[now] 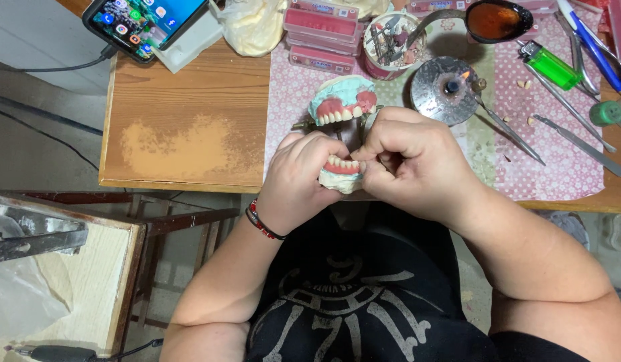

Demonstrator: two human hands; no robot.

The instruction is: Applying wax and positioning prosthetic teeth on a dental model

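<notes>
My left hand [293, 184] cups the lower denture model [342, 173] at the table's [183, 134] near edge — fingers closed around it. My right hand [407, 164] pinches its front teeth. Upper denture model [342, 100] sits just behind, untouched.

Your view is evenly lit from overhead, soft and fairly bright, with no hard shadows on the worn brown wooden tabletop [190, 127]. You get a small flame glow at the round metal burner [448, 89] and glare off the tilted smartphone screen [146, 19]. Shade pools below the table edge over your black printed shirt [357, 308]. Centre focus is sharp; the crumpled clear plastic bag [22, 302] at lower left goes soft, and straight edges bow slightly near the corners.
</notes>
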